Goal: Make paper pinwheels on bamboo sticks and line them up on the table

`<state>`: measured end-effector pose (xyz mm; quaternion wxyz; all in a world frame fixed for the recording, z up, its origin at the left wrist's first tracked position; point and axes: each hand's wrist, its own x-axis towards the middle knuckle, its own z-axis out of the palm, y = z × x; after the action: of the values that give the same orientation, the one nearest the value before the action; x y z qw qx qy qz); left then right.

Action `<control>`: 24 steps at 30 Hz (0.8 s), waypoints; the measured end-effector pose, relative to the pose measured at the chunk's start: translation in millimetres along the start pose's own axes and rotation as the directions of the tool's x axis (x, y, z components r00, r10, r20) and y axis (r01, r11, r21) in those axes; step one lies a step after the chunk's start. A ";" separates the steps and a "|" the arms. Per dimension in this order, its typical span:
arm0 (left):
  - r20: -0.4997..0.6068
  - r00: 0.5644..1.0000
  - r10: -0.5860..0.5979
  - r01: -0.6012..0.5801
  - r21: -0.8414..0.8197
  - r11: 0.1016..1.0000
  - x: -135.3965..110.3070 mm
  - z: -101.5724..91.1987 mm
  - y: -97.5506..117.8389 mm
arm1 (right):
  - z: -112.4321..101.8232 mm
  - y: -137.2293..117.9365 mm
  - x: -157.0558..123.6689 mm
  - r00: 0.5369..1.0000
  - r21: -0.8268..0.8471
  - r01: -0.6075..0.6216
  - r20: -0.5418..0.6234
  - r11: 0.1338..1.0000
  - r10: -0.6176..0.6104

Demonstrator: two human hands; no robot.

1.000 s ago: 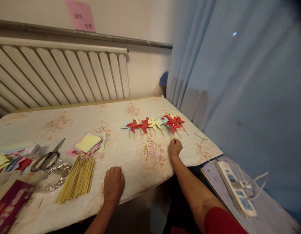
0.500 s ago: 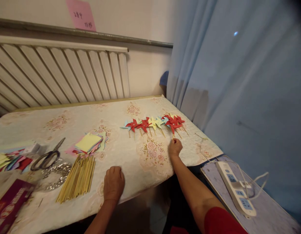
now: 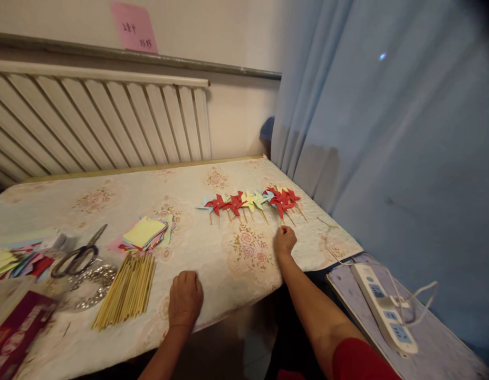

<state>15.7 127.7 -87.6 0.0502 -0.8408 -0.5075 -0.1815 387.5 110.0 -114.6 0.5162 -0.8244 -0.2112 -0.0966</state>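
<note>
A row of paper pinwheels (image 3: 252,201) in red, yellow and light blue lies on the floral tablecloth (image 3: 212,253), each on a thin wooden stick. My right hand (image 3: 284,241) rests just below the rightmost red pinwheel, fingers curled in a loose fist, touching the end of its stick. My left hand (image 3: 184,299) lies near the table's front edge with its fingers curled under, holding nothing I can see. A bundle of yellow wooden sticks (image 3: 127,290) lies to its left.
Squares of coloured paper (image 3: 146,233) sit beside the sticks, with scissors (image 3: 77,255) and more paper (image 3: 10,261) further left. A dark red box (image 3: 15,330) is at the lower left. A power strip (image 3: 386,309) lies on a side surface, right. A radiator and blue curtain stand behind.
</note>
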 end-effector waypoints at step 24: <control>0.012 1.000 -0.014 0.014 -0.007 1.000 -0.1 0.7 -0.1 | -1.9 -2.7 -0.2 1.000 -0.008 -0.008 0.014 1.000 0.008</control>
<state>15.8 127.9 -88.3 0.0429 -0.8387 -0.5128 -0.1784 386.2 109.4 -111.6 0.5119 -0.8278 -0.2112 -0.0894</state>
